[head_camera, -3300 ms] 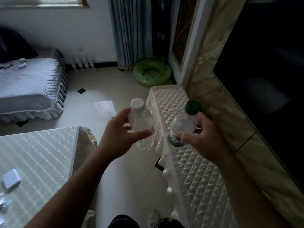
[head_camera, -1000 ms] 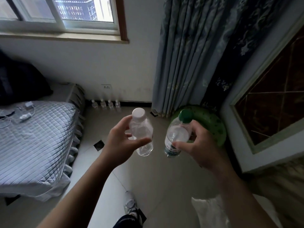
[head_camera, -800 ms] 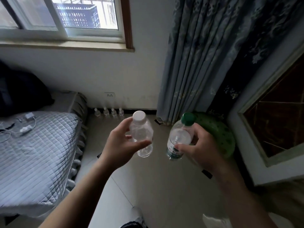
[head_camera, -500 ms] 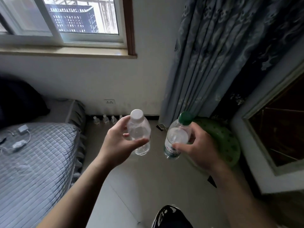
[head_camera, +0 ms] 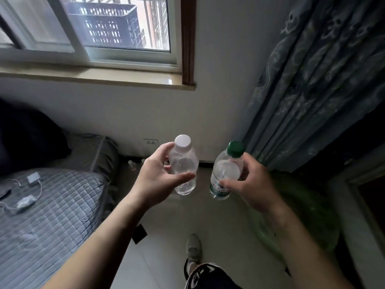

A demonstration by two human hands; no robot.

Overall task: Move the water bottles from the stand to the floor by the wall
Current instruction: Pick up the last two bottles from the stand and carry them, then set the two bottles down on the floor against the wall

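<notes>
— Dim room: window (head_camera: 116,28) upper left, pale wall (head_camera: 145,113) beneath, bed (head_camera: 52,205) lower left, curtain (head_camera: 312,90) at right, tiled floor (head_camera: 208,222) in the centre.
— Step in hand?
— Carrying, probably. Left hand (head_camera: 158,180) wrapped round white-capped bottle (head_camera: 184,163), thumb across the front; right hand (head_camera: 252,182) clamped on green-capped bottle (head_camera: 226,174). Both caps up, mid-frame, well above the floor, just apart from each other.
— Stand?
— Out of frame.
— Next move?
— Likely crouching and lowering both to the strip of floor at the wall's foot, beside the small bottles (head_camera: 131,164) glimpsed left of the left hand. Needs bases set flat before letting go; worth avoiding the green ring (head_camera: 302,215) lower right.
</notes>
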